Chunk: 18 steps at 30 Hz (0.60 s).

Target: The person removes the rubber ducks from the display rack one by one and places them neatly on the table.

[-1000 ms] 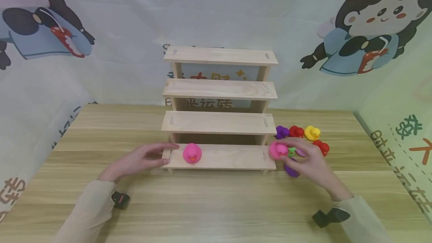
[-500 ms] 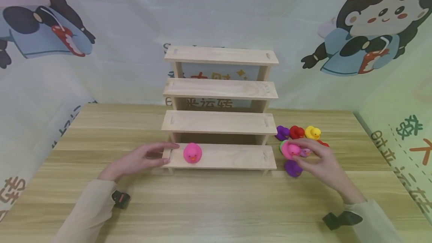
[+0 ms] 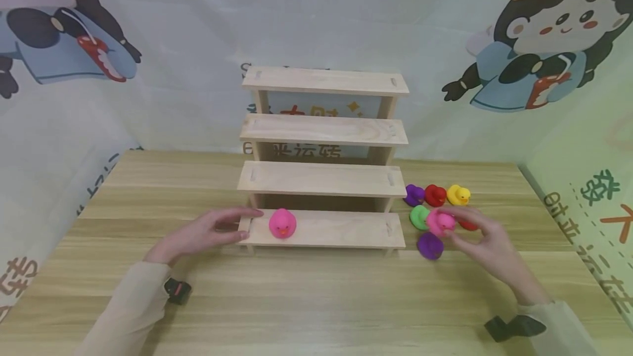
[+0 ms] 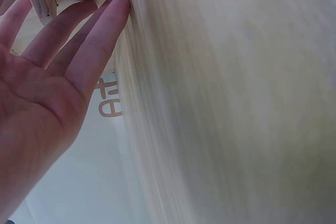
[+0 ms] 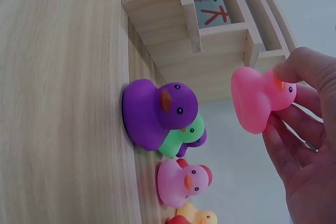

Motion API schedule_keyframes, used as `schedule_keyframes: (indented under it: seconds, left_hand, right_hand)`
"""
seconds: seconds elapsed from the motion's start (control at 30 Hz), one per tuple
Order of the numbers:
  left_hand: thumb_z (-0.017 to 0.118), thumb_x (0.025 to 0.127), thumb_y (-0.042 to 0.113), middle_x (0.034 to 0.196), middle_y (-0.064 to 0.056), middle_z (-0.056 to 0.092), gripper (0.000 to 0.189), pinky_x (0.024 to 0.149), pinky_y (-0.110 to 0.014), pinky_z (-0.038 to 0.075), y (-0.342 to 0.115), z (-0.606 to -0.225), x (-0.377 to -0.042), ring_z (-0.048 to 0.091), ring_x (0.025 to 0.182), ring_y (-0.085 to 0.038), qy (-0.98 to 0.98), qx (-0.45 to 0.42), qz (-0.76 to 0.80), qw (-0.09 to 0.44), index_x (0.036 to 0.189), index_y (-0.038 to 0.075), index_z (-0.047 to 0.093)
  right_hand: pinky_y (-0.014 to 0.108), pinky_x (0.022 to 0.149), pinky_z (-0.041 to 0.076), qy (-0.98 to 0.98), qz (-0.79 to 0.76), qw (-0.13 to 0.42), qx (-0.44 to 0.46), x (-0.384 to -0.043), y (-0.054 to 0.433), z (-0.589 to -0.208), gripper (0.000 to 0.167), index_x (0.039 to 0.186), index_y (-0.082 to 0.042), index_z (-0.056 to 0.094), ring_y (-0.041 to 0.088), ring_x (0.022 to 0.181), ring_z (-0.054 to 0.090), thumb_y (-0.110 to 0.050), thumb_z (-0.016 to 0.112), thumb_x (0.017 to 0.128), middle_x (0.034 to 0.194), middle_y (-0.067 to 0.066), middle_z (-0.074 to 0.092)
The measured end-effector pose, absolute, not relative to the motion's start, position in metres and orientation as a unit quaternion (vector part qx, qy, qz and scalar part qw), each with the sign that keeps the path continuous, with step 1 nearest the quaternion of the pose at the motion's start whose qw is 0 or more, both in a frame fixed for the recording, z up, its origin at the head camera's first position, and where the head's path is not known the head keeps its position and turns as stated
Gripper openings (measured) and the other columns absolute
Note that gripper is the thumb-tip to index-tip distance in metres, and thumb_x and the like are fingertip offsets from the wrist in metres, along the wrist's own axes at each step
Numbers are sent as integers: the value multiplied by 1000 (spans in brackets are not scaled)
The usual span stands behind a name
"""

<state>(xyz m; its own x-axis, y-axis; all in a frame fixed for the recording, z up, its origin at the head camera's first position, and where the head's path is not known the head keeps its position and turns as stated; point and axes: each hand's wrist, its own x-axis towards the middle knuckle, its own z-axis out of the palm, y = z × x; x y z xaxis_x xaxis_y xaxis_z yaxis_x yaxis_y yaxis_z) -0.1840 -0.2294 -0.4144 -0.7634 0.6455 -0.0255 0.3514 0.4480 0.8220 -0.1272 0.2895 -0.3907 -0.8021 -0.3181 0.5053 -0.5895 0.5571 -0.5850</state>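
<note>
A pink rubber duck (image 3: 439,223) is pinched between the thumb and fingers of my right hand (image 3: 487,246), above the group of ducks right of the wooden stepped shelf (image 3: 321,179). In the right wrist view the held duck (image 5: 262,98) hangs in the air, apart from the purple duck (image 5: 157,114). My left hand (image 3: 205,233) rests its straight fingers at the left end of the lowest step. Another pink duck (image 3: 282,223) sits on that step, just right of those fingertips. In the left wrist view the fingers (image 4: 100,45) reach the shelf's side.
Around the held duck stand a green duck (image 3: 419,217), a dark red duck (image 3: 435,195), a yellow duck (image 3: 459,195) and a light pink duck (image 5: 181,182). Another red duck is partly behind the right hand. A printed cloth (image 3: 321,15) hangs behind the wooden table (image 3: 316,301).
My right hand has carried the pink duck rightward, from beside the lowest step's right end to over the other ducks. My left hand and the duck on the step have stayed put.
</note>
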Motion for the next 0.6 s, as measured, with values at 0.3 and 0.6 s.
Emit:
schedule_keyframes:
  seconds: [0.3, 0.6]
  left_hand:
    - [63, 95, 23, 142, -9, 49, 46, 100, -46, 43, -229, -414, -182, 52, 122, -29, 831, 291, 438, 181, 139, 14, 52]
    - [63, 95, 25, 144, -10, 46, 46, 101, -51, 40, -229, -414, -183, 49, 124, -31, 835, 285, 435, 178, 139, 15, 52]
  right_hand:
    - [12, 88, 42, -867, 383, 180, 264, -124, 298, -393, 50, 118, 2, 65, -1, 106, 55, 18, 74, 71, 114, 11, 66]
    - [13, 88, 42, -861, 389, 199, 260, -122, 307, -399, 50, 114, 5, 66, 1, 97, 57, 22, 74, 67, 110, 8, 67]
